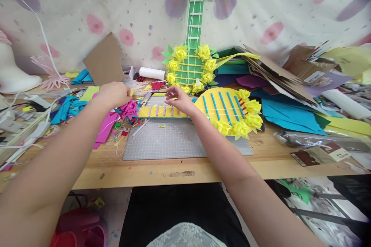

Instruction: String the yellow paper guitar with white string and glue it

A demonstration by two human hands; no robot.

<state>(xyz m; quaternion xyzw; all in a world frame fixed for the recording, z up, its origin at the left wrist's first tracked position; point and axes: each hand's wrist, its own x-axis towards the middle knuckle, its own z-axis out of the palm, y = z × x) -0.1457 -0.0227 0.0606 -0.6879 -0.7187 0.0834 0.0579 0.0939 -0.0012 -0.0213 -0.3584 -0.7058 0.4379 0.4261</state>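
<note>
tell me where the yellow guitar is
In the head view, the yellow guitar lies mostly right of centre, partly over the grey cutting mat, by the right hand, in front of the green guitar.

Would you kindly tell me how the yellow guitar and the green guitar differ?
The yellow guitar lies on the cutting mat, while the green guitar stands upright behind it. The yellow guitar has purple neck bars; the green guitar has white ones. Both carry yellow flowers.

There are two hands (114,95) (180,99), two flower-trimmed craft guitars (194,21) (213,104), one grey cutting mat (168,142) and, seemingly, two white rolls (152,73) (346,102).
</note>
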